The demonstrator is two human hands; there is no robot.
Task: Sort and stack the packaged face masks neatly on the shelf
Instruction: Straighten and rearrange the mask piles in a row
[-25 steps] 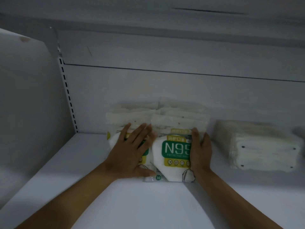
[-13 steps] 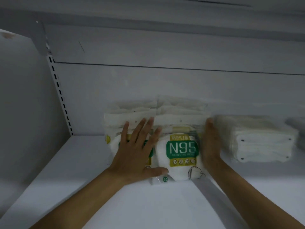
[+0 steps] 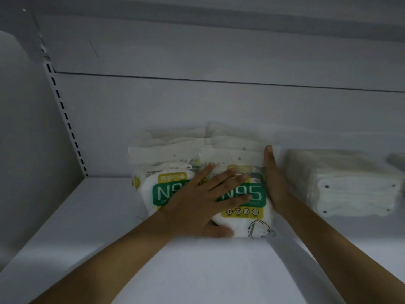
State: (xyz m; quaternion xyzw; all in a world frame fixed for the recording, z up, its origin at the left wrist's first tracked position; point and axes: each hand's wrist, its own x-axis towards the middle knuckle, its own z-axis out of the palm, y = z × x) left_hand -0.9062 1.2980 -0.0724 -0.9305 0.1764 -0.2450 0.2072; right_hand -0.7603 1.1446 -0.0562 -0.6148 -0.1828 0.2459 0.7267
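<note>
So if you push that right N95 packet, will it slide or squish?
Probably slides: the right N95 packet looks glossy on the smooth shelf. Likely squishes a little, since soft white masks bulge inside. Being thin film, probably floppy.

Centre of frame: left hand [image 3: 203,201] lies flat, fingers spread, across two clear plastic packs of white masks with green N95 labels [image 3: 252,212]. The right hand [image 3: 275,183] stands edge-on against their right side. Right of frame: a separate stack of plain white packets [image 3: 350,187] sits on the white metal shelf [image 3: 197,270].
</note>
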